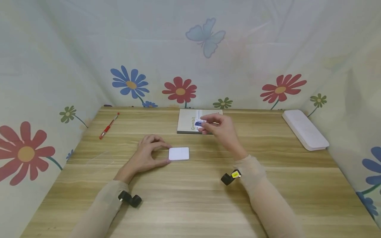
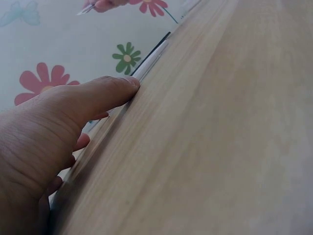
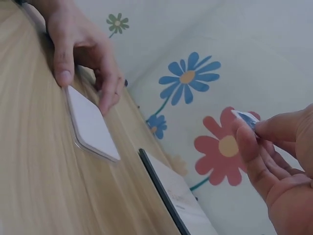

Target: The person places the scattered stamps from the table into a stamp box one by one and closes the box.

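A flat white rectangular case with rounded corners and a clear lower rim lies on the wooden table. My left hand holds it at its left end, thumb at the near corner and a finger at the far one. In the right wrist view the white case shows its thin side. Raised over the table, my right hand pinches a small white card with a blue print between thumb and fingers. Behind that card, a notebook marked "Gambit" lies near the back edge.
A red pen lies at the back left of the table. At the right edge is a long white box with rounded corners. A flower-printed curtain hangs around the table's back and sides.
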